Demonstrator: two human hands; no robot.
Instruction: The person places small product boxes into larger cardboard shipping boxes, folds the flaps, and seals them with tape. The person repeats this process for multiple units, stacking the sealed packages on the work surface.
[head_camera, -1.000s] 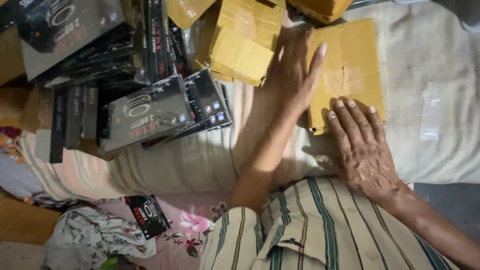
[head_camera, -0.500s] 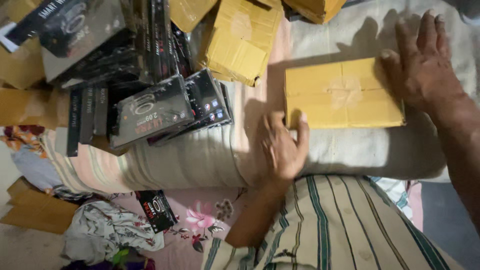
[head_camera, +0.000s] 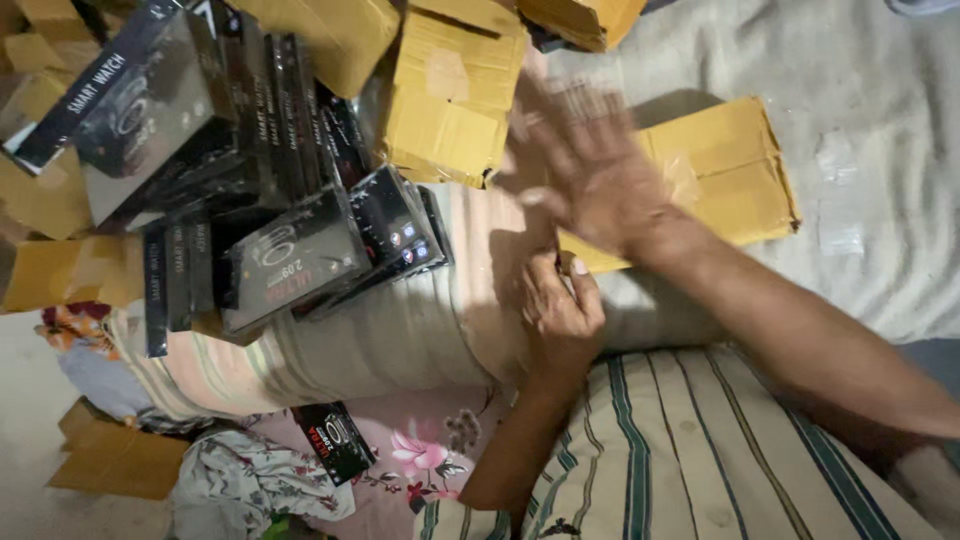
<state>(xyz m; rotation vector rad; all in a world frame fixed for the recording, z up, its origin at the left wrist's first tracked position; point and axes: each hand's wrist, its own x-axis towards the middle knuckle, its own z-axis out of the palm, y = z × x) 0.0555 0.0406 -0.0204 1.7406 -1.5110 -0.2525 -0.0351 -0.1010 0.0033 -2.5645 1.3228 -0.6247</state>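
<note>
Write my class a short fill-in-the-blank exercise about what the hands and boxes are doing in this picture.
1. The right hand, blurred, is above a flat box made of ____.
2. The left hand rests on the edge of a striped ____.
3. The pile of small boxes at the left is mostly ____ in colour.

Missing words: cardboard; cushion; black

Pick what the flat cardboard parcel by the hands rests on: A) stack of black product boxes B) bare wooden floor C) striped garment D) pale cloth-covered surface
D: the flat cardboard parcel lies on the pale cloth-covered surface, beside the blurred right hand; the black product boxes are piled off to its left.
</note>
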